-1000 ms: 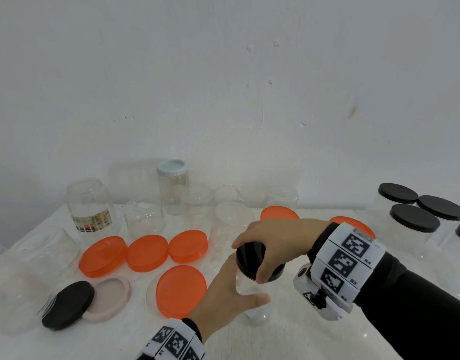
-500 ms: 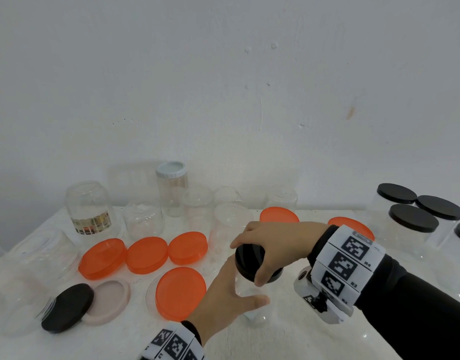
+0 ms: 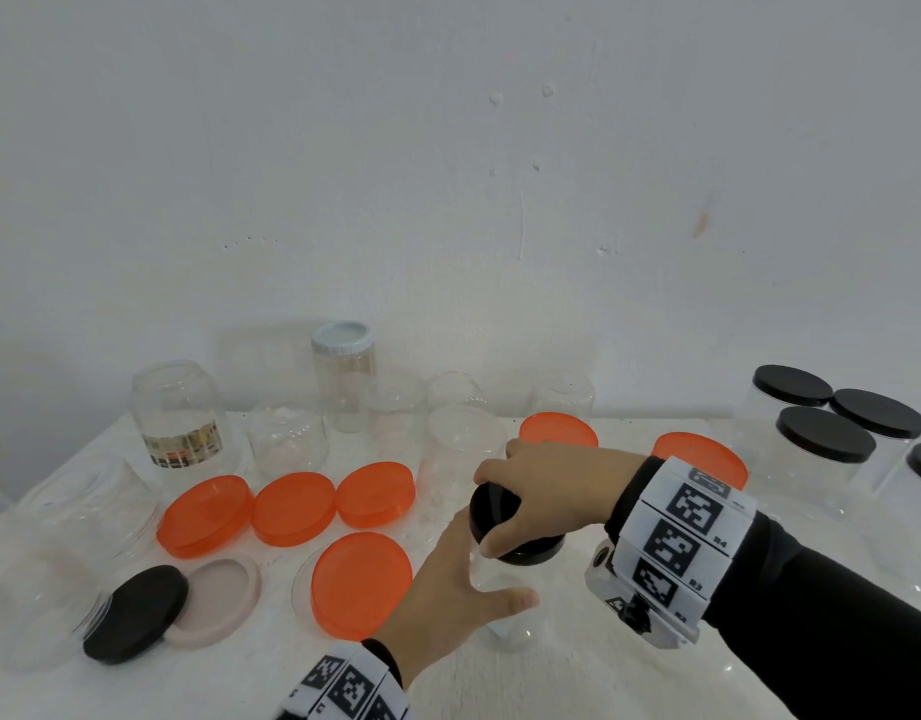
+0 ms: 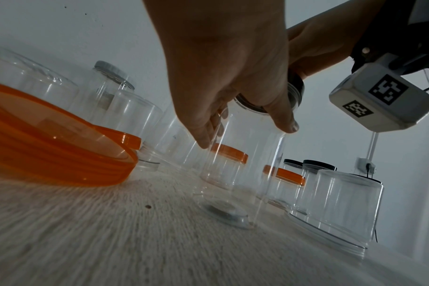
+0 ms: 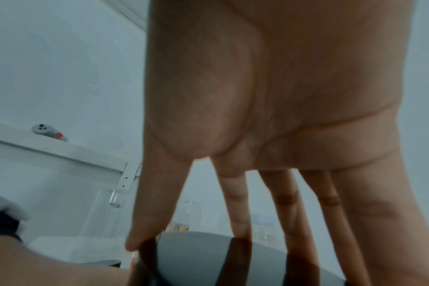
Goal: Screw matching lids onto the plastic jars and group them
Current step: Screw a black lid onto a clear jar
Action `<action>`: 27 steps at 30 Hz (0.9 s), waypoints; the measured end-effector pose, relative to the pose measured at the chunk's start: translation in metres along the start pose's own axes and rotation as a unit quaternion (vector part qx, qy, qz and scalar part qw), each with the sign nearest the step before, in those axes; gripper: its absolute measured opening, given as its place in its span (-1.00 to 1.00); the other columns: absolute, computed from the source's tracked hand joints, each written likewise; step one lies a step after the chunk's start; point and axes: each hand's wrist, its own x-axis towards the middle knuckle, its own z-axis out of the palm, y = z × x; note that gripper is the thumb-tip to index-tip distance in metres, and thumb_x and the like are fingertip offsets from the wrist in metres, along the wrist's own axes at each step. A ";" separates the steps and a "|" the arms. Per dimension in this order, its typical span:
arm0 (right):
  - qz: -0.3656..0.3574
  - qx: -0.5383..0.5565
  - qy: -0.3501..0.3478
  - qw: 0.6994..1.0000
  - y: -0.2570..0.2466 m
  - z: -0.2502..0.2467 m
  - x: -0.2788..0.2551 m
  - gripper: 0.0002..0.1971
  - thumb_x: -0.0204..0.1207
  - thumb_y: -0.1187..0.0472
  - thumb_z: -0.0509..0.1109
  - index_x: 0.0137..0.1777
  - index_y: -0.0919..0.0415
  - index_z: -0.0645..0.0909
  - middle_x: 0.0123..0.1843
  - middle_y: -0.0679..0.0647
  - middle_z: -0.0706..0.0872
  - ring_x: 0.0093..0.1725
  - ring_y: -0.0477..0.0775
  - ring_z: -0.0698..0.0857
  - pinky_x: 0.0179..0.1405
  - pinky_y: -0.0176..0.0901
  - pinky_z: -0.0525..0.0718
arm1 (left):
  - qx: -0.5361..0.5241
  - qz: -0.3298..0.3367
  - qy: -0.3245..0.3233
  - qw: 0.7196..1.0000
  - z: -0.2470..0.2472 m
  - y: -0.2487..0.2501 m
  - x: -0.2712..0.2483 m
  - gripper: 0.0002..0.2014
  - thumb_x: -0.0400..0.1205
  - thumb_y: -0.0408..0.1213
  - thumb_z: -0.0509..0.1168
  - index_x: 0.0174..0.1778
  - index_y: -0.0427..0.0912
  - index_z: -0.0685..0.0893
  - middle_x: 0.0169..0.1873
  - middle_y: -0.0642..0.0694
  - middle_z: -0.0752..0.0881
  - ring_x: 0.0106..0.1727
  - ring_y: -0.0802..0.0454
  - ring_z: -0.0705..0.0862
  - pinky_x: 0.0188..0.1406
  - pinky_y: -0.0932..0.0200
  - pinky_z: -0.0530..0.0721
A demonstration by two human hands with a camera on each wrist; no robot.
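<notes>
Round black plastic lid (image 3: 510, 527) tops the clear plastic jar (image 4: 243, 164). Orange round lids (image 3: 292, 509) glow across the white table (image 3: 552, 678). One pale pink lid (image 3: 217, 600), and black-and-white checker-patterned wristbands (image 3: 682, 532) over a black sleeve (image 3: 837, 615).

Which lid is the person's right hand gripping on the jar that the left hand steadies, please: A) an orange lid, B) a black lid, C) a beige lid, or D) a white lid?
B: the right hand grips a black lid atop the clear jar, which the left hand holds.
</notes>
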 end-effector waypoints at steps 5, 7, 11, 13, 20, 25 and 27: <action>-0.013 0.024 -0.018 0.999 0.003 -0.002 -0.003 -0.26 0.42 -0.20 0.47 0.57 -0.14 0.28 0.37 -0.01 0.40 0.31 0.10 0.50 0.09 -0.04 0.59 | 0.002 -0.002 0.004 1.000 0.000 -0.001 0.000 -0.20 0.38 -0.01 0.60 0.41 0.40 0.26 0.42 0.38 0.42 0.43 0.50 0.34 0.28 0.46 0.33; -0.035 0.038 -0.041 0.998 0.005 -0.005 -0.006 -0.22 0.40 -0.05 0.55 0.57 -0.23 0.25 0.39 -0.05 0.37 0.36 0.07 0.46 0.25 0.01 0.59 | -0.002 -0.003 0.006 1.000 0.000 -0.001 0.000 -0.21 0.36 0.00 0.60 0.39 0.39 0.28 0.41 0.37 0.44 0.42 0.52 0.35 0.28 0.47 0.34; -0.046 0.045 -0.035 0.997 0.006 -0.006 -0.005 -0.24 0.39 -0.01 0.57 0.55 -0.25 0.30 0.35 -0.07 0.40 0.36 0.05 0.46 0.26 -0.01 0.59 | -0.005 -0.004 0.007 1.000 0.001 -0.001 0.000 -0.19 0.31 0.09 0.59 0.41 0.36 0.28 0.40 0.38 0.45 0.40 0.55 0.35 0.25 0.47 0.36; -0.041 0.040 -0.030 0.998 0.006 -0.005 -0.004 -0.25 0.38 -0.09 0.55 0.55 -0.24 0.30 0.31 -0.07 0.41 0.33 0.06 0.48 0.23 -0.02 0.60 | -0.007 -0.002 0.006 1.000 0.000 -0.001 0.000 -0.16 0.28 0.13 0.58 0.43 0.35 0.28 0.40 0.36 0.45 0.42 0.51 0.36 0.26 0.47 0.35; 0.012 0.017 0.010 1.000 0.005 0.006 0.000 -0.24 0.36 -0.40 0.38 0.51 -0.14 0.29 0.17 -0.04 0.39 0.14 0.09 0.53 -0.10 -0.10 0.53 | -0.010 0.004 0.002 1.000 0.001 -0.001 0.001 -0.15 0.32 0.08 0.59 0.46 0.34 0.28 0.41 0.38 0.46 0.47 0.41 0.37 0.44 0.25 0.37; -0.005 0.043 -0.026 0.999 0.008 0.002 -0.004 -0.17 0.37 -0.23 0.51 0.59 -0.22 0.19 0.28 -0.07 0.36 0.28 0.06 0.48 0.18 -0.01 0.59 | -0.005 0.000 0.007 1.000 0.002 -0.002 0.001 -0.16 0.31 0.08 0.59 0.44 0.37 0.27 0.39 0.40 0.45 0.44 0.47 0.36 0.31 0.41 0.37; -0.025 0.043 -0.036 0.998 0.008 0.000 -0.006 -0.16 0.38 -0.10 0.55 0.60 -0.24 0.19 0.37 -0.07 0.35 0.36 0.06 0.45 0.28 0.03 0.57 | -0.003 0.000 0.008 1.000 0.001 -0.003 0.001 -0.19 0.32 0.06 0.59 0.41 0.39 0.28 0.39 0.41 0.45 0.41 0.54 0.35 0.24 0.50 0.36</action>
